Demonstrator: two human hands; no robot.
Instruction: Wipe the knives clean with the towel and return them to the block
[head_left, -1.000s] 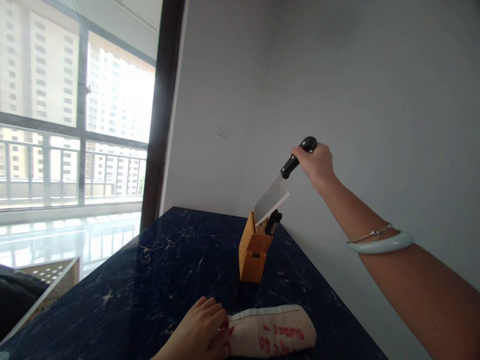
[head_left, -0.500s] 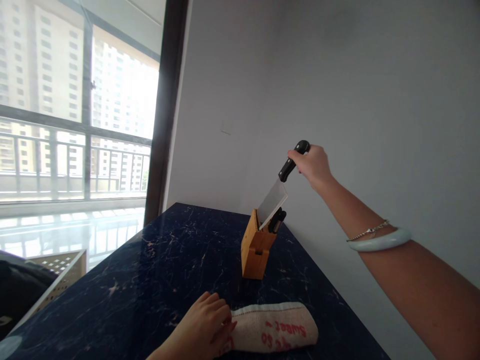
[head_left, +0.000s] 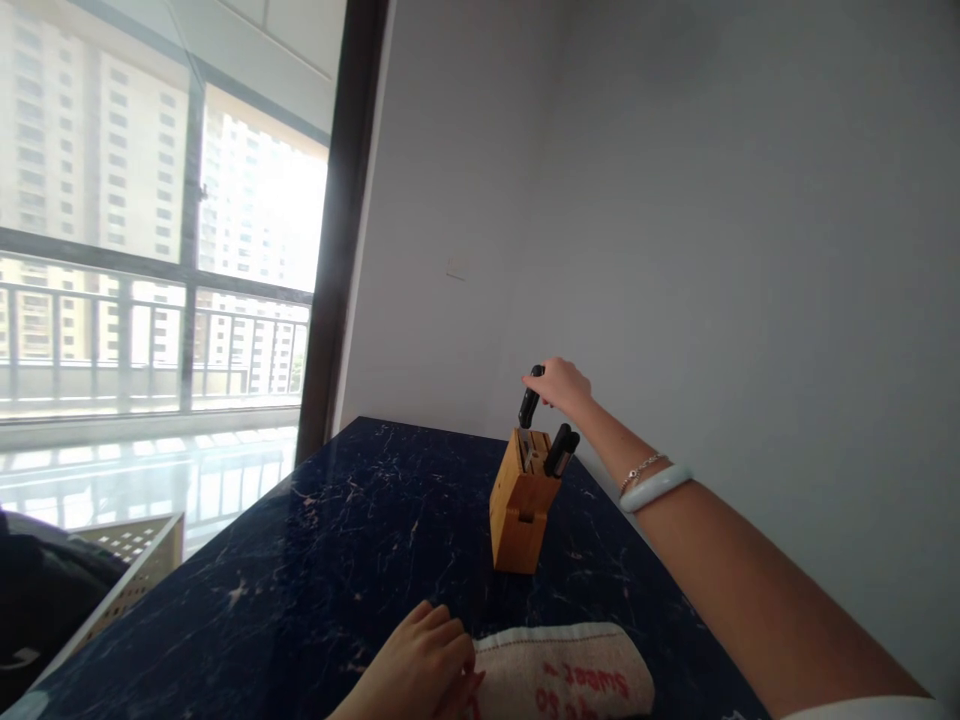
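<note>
Outstretched, the right hand (head_left: 559, 388) grips a knife handle (head_left: 530, 396) in a wooden block (head_left: 517, 510).

Countertop (head_left: 337, 560) is showing navy with white veining; knife block (head_left: 517, 520) showing honey-yellow grain; knife handle (head_left: 529, 397) showing black; towel (head_left: 562, 678) showing cream, red lettering
</note>
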